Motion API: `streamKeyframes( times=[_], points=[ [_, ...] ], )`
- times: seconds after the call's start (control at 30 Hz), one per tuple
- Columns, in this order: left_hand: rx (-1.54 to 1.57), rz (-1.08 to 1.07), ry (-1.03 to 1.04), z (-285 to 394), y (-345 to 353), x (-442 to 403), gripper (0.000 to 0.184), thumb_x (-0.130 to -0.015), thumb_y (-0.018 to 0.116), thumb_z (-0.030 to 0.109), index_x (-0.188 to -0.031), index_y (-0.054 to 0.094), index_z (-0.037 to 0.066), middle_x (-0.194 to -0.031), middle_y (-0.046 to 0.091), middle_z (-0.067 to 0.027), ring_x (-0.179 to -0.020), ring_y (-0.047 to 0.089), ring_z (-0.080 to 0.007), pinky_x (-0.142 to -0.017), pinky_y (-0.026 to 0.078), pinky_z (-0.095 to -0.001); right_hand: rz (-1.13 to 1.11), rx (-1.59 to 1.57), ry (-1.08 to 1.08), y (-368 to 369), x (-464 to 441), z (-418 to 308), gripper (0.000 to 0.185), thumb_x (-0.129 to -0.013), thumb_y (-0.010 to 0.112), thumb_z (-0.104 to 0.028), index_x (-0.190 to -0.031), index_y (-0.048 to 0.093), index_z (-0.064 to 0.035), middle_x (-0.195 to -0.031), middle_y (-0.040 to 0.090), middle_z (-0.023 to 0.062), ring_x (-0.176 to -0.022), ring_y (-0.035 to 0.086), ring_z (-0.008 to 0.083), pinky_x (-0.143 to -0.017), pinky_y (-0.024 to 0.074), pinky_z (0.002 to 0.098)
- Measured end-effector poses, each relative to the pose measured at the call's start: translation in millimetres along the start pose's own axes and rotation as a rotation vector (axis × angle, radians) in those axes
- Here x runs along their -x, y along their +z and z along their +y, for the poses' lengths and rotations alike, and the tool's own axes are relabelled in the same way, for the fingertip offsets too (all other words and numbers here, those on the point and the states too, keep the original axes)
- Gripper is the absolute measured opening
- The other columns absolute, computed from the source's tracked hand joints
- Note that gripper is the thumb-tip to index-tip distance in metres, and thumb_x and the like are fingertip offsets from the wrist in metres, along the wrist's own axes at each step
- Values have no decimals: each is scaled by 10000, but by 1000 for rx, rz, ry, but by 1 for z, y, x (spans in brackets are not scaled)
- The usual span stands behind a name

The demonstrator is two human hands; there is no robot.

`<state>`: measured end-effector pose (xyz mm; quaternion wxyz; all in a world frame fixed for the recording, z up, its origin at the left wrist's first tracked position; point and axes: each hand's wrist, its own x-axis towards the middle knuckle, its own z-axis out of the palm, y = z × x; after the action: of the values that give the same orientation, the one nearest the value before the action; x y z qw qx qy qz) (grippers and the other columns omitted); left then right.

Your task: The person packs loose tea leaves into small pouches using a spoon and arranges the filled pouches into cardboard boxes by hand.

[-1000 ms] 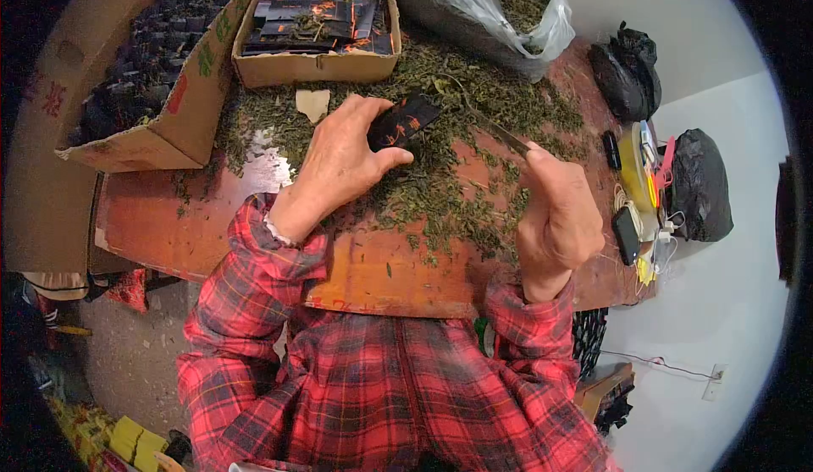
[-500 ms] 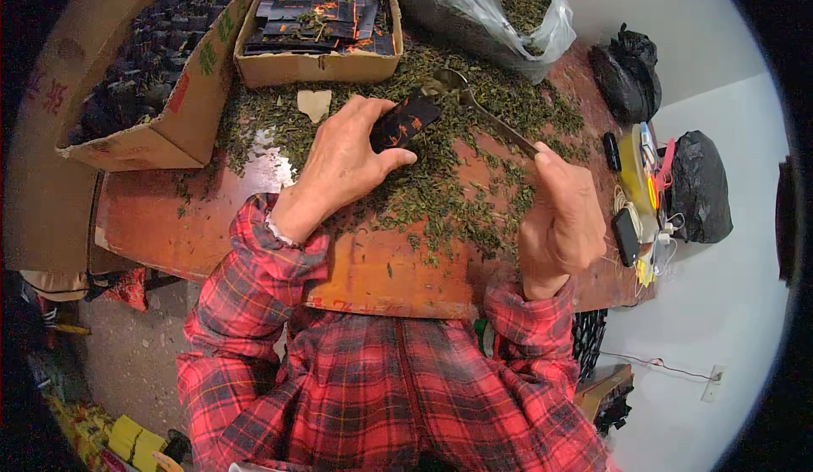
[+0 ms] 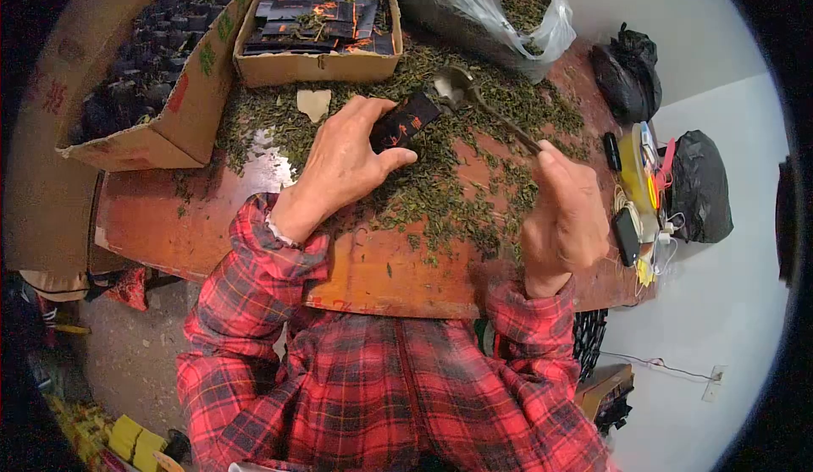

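Observation:
My left hand [image 3: 343, 154] grips a small black packet [image 3: 405, 123] with orange print, thumb below and fingers above. The packet lies tilted, its far end toward the spoon. In my right hand [image 3: 563, 218] is the handle of a metal spoon [image 3: 454, 85]; the spoon's bowl is beside the packet's far end, a small gap apart, and its inside looks mostly bare. Loose dried leaves [image 3: 440, 209] lie under and around both hands on the reddish wooden table [image 3: 389, 277].
An open carton [image 3: 169, 146] of dark packets stands at the left, a smaller box [image 3: 318, 69] of packets behind. A clear plastic bag [image 3: 542, 57] of leaves is at the back. Scissors, tape, a phone [image 3: 626, 235] and black bags [image 3: 701, 186] are at the right.
The spoon's bowl has turned into view and moved slightly right, away from the packet. My right hand has shifted slightly right; my left hand keeps its hold with hardly any movement.

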<state>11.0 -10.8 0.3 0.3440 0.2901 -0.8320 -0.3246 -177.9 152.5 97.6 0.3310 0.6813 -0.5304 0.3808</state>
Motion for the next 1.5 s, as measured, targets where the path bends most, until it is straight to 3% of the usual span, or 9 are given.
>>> streamKeyframes(
  times=[0.2,0.4,0.73,0.97,1.13,1.23,1.4,1.43,1.5],
  points=[
    [13,31,35,-2,1,0,625,-793,889,285,-1269,636,-32,-1094,665,-214,-1041,662,-439,-909,534,-474,69,-9,-10,3,2,0,366,-771,711,152,-1107,764,17,-991,786,215,-792,758,329,-671,605,368],
    [55,51,61,-3,4,0,588,-808,874,303,-1246,645,-16,-1112,667,-211,-1053,660,-432,-912,536,-473,-72,4,51,-5,3,-11,397,-742,703,152,-1115,763,30,-1012,785,224,-822,764,341,-697,607,375],
    [125,81,35,-3,5,0,617,-803,875,313,-1268,642,-19,-1184,677,-239,-1122,670,-423,-968,538,-463,-109,-85,77,-8,13,-19,331,-823,675,161,-1138,740,83,-1049,765,278,-879,761,408,-778,616,445],
    [137,139,59,5,-4,1,646,-802,856,273,-1328,592,8,-1098,653,-197,-795,664,-335,-802,545,-453,-28,-181,80,-4,19,-21,342,-847,633,164,-1171,716,93,-1042,759,296,-887,759,417,-795,617,449],
    [124,152,81,15,-28,7,848,-821,844,211,-1557,437,101,-1170,665,-205,-772,664,-285,-746,555,-412,67,-304,169,-11,29,-12,346,-869,617,160,-1200,700,107,-1042,747,303,-895,743,390,-817,602,422],
    [183,165,75,16,-48,13,923,-842,838,172,-1634,365,137,-1164,663,-168,-776,643,-229,-743,551,-375,101,-315,217,-15,30,-7,348,-948,558,196,-1237,698,63,-998,739,190,-818,694,260,-749,591,364],
    [41,288,40,32,-122,20,886,-853,833,98,-1624,397,143,-1222,648,-91,-786,582,-112,-699,531,-278,123,-231,308,-9,42,-2,259,-988,594,149,-1189,726,56,-957,732,149,-838,688,211,-758,577,331],
    [-10,327,24,34,-141,21,865,-840,836,91,-1601,426,122,-1323,673,-138,-757,624,-116,-682,553,-285,132,-258,325,-8,45,0,255,-988,596,147,-1183,730,53,-957,734,142,-842,689,208,-763,579,329],
    [6,418,-63,37,-177,25,807,-842,835,89,-1561,471,144,-1109,692,-77,-676,543,-59,-612,511,-261,121,-274,355,-7,50,1,245,-988,602,141,-1173,735,50,-967,738,132,-855,694,205,-778,583,328]
  ],
)
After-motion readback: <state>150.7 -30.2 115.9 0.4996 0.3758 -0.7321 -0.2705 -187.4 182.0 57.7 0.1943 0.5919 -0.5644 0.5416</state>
